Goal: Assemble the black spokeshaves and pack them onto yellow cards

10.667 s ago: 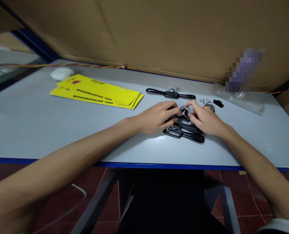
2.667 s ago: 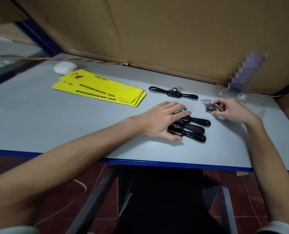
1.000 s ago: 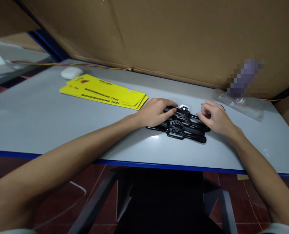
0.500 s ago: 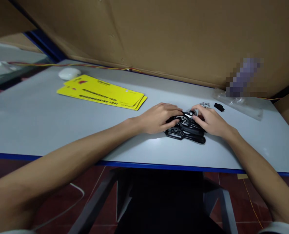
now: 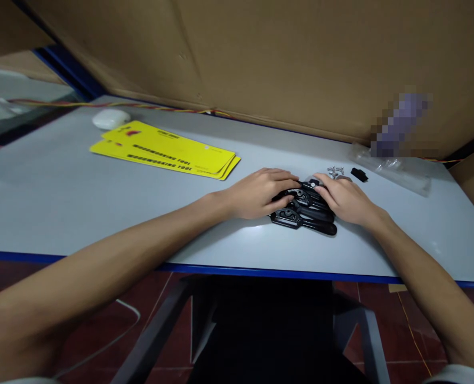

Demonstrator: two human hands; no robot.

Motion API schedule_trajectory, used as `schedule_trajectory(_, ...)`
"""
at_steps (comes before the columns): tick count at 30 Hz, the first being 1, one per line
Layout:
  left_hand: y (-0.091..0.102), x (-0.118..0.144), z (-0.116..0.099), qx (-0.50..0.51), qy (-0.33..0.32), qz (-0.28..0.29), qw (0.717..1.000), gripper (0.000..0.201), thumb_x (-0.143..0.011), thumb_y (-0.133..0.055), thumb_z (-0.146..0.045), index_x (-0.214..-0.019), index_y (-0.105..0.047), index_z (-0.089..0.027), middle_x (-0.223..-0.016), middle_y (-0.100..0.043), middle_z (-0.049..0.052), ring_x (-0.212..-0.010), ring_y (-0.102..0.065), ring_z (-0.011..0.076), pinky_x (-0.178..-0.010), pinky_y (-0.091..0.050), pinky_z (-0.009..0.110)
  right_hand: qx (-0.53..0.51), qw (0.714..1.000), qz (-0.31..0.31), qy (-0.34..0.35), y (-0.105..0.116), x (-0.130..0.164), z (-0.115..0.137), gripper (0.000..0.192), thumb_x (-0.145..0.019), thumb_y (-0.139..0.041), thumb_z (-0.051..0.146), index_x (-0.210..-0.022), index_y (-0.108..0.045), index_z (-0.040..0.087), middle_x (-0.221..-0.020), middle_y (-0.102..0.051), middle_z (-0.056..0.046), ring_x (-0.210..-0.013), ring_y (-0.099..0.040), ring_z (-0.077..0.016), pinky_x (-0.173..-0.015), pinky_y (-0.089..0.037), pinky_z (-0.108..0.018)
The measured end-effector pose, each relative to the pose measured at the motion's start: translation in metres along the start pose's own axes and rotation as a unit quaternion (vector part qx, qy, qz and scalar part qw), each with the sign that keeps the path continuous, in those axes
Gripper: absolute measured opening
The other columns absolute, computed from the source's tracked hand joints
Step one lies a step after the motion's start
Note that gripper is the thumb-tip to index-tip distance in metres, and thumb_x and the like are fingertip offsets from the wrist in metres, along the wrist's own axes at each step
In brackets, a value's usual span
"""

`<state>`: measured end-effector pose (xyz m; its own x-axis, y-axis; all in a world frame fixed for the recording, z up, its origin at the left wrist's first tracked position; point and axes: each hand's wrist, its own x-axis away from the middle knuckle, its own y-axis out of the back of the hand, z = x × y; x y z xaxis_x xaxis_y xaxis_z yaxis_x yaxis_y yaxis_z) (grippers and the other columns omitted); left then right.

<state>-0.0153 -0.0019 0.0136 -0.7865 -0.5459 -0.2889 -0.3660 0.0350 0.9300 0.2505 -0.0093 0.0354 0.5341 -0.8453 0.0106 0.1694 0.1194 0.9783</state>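
Several black tool handles [image 5: 319, 226] lie stacked side by side on the table, with long rounded grips and openwork heads with curved cutouts. My left hand [image 5: 263, 193] lies over their left ends, its fingers curled across the farther ones and the thumb on a nearer one. My right hand [image 5: 346, 197] bends its fingers and thumb over the right end of the farthest handle, beside a round silver spot. Its fingertips are partly hidden. Small silver screws [image 5: 335, 172] and a short black piece [image 5: 359, 174] lie just beyond that hand.
Yellow printed cards [image 5: 165, 154] lie overlapped at the left, next to a white computer mouse [image 5: 111, 119]. A clear plastic bag [image 5: 404, 178] rests at the back right. Cardboard panels [image 5: 260, 64] stand behind the table; a twisted cable [image 5: 173, 109] runs along their foot.
My right hand's fingers have lowered and drawn closer to the farthest handle, so more of the screws shows. My left hand stays almost where it was.
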Motion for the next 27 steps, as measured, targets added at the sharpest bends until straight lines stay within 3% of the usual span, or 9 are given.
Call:
schedule_trajectory(6, 0.0, 0.0, 0.001, -0.017, -0.004, -0.009, 1.0, 0.05, -0.107, -0.038, -0.039, -0.135, -0.069, -0.01, -0.142, -0.07, 0.02, -0.132, -0.067, 0.033, -0.116, -0.053, 0.054, 0.037, 0.999, 0.007, -0.026, 0.002, -0.001, 0.01, 0.04, -0.11, -0.031, 0.038, -0.133, -0.06, 0.023, -0.085, -0.074, -0.011, -0.071, -0.062, -0.0286, -0.066, -0.032, -0.038)
schedule_trajectory(17, -0.003, 0.002, 0.004, -0.032, -0.01, -0.027, 0.999, 0.046, -0.107, -0.042, -0.037, -0.135, -0.069, -0.013, -0.141, -0.07, 0.018, -0.131, -0.067, 0.0329, -0.116, -0.053, 0.055, 0.06, 0.997, -0.004, -0.046, 0.0, 0.0, 0.016, 0.04, -0.112, -0.029, 0.036, -0.133, -0.06, 0.021, -0.078, -0.071, -0.008, -0.066, -0.058, -0.0246, -0.061, -0.025, -0.035)
schedule_trajectory(27, -0.001, 0.001, 0.002, -0.044, -0.005, -0.022, 0.999, 0.046, -0.107, -0.043, -0.036, -0.136, -0.069, -0.014, -0.142, -0.07, 0.017, -0.131, -0.066, 0.0335, -0.113, -0.053, 0.056, -0.017, 0.997, -0.06, -0.035, -0.011, 0.0, 0.003, 0.047, -0.112, -0.025, 0.041, -0.13, -0.065, 0.025, -0.078, -0.068, -0.006, -0.066, -0.058, -0.0231, -0.065, -0.034, -0.035)
